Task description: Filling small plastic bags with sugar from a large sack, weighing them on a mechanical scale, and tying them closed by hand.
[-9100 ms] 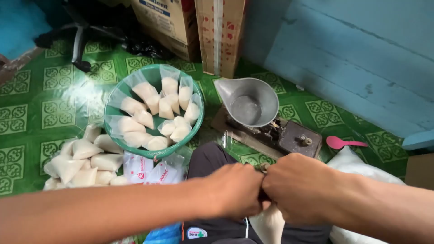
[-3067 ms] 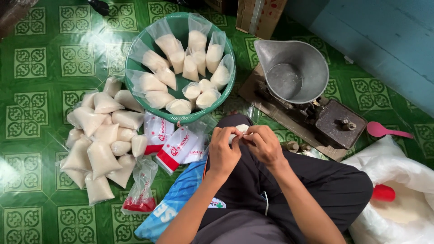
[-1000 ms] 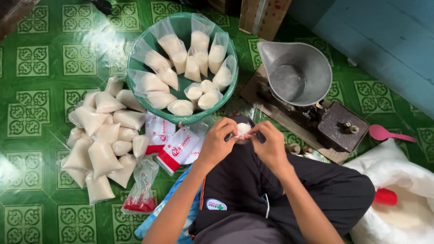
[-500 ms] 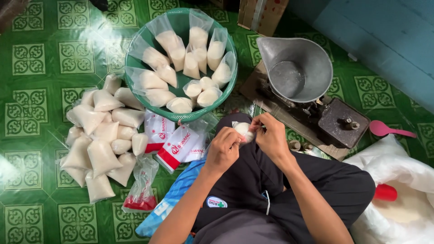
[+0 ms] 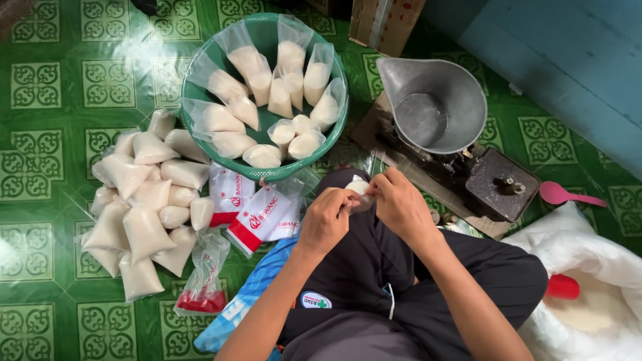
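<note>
White powder fills a small clear plastic packet (image 5: 360,190) held above the person's lap, pinched between both hands. Left hand (image 5: 328,219): fingers curled together, tips closed on the packet's lower left edge. Right hand (image 5: 401,204): thumb and fingers closed on the packet's right side, covering most of it, so that only a small pale patch shows between the two sets of fingertips. The packet touches both hands and rests on neither the floor nor the dark trousers (image 5: 428,267) beneath it.

Ahead of the hands, a green basin (image 5: 200,67) holds open-topped bags of the same white powder, standing upright. To the left of the hands, a heap of tied, filled bags (image 5: 144,200) lies on the green patterned floor (image 5: 47,87), with red-and-white printed sachets (image 5: 257,217) just beside the heap and near the left hand. To the right of the basin stands a balance scale with a grey metal scoop pan (image 5: 435,103) on a dark base. A pink spoon (image 5: 565,195) lies beyond the scale; a large white sack (image 5: 602,267) of powder sits at the right edge.
</note>
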